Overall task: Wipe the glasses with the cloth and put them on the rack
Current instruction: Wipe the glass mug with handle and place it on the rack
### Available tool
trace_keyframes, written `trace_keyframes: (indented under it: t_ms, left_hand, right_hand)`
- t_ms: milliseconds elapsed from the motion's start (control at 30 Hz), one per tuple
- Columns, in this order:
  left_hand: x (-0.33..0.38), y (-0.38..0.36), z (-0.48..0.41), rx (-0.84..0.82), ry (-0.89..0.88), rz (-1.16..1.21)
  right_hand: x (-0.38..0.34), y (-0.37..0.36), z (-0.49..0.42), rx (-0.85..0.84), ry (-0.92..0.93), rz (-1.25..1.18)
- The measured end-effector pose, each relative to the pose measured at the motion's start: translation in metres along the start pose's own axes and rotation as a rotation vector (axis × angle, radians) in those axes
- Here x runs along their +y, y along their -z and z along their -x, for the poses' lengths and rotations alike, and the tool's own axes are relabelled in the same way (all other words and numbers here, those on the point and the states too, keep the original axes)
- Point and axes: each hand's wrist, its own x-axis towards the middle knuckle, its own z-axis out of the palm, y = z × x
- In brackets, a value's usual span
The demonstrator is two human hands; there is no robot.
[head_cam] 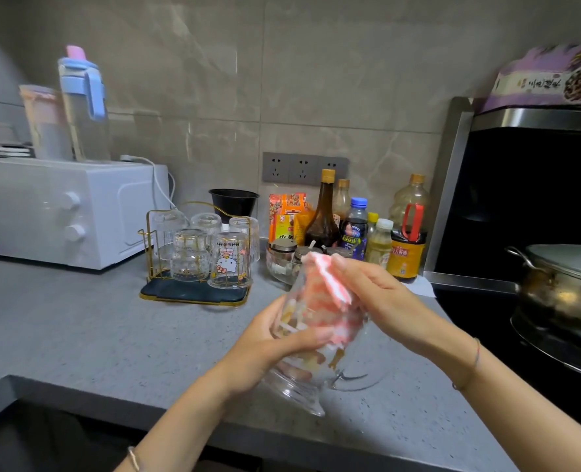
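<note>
My left hand (272,342) grips a clear glass mug (302,383) with a printed pattern, tilted above the grey counter, its thick base toward me. A pink and white cloth (326,294) is stuffed into the mug's mouth and spills over the rim. My right hand (377,291) presses on the cloth from the right. The gold wire rack (153,233) on a dark tray stands further back to the left, holding several upside-down glasses, one with a cartoon cat print (229,260).
A white microwave (61,209) with two drink bottles on top sits at the back left. Sauce bottles (326,212), seasoning jars and packets crowd the wall behind the hands. A steel pot (561,287) sits on the black stove at the right. The counter's front edge (112,396) runs below the hands.
</note>
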Motion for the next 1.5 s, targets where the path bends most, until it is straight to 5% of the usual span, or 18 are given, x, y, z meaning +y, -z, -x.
trace_keyframes:
  t_ms: [267, 567, 767, 867, 1033, 1100, 1233, 1333, 1500]
  left_hand:
    - [-0.020, 0.026, 0.008, -0.086, 0.191, 0.509]
    - [-0.029, 0.033, 0.007, 0.247, 0.137, 0.059]
    - [-0.036, 0.038, 0.006, 0.372, 0.204, 0.056]
    - [-0.042, 0.043, 0.009, 0.419, 0.267, 0.165]
    - [-0.047, 0.049, 0.008, 0.465, 0.283, 0.347]
    - [-0.045, 0.046, 0.007, 0.473, 0.269, 0.426]
    - [-0.045, 0.037, -0.001, 0.508, 0.195, 0.533]
    - [-0.044, 0.036, -0.004, 0.583, 0.093, 0.506]
    - [-0.039, 0.052, 0.002, 0.695, -0.040, 0.482]
  right_hand:
    - [0.028, 0.014, 0.006, -0.042, -0.076, -0.162]
    - [0.077, -0.008, -0.003, 0.223, -0.363, -0.487]
    - [0.123, -0.021, 0.002, 0.111, -0.645, -0.175]
    - [0.140, -0.012, 0.005, 0.178, -0.622, 0.162]
    - [0.143, 0.002, 0.018, 0.415, -0.553, 0.396]
    - [0.120, -0.009, 0.023, 0.409, -0.496, 0.148]
    - [0.073, -0.055, 0.028, 0.065, -0.622, -0.518]
    - [0.059, -0.081, 0.029, -0.039, -0.647, -0.703]
    - [0.050, -0.111, 0.016, 0.044, -0.582, -0.825]
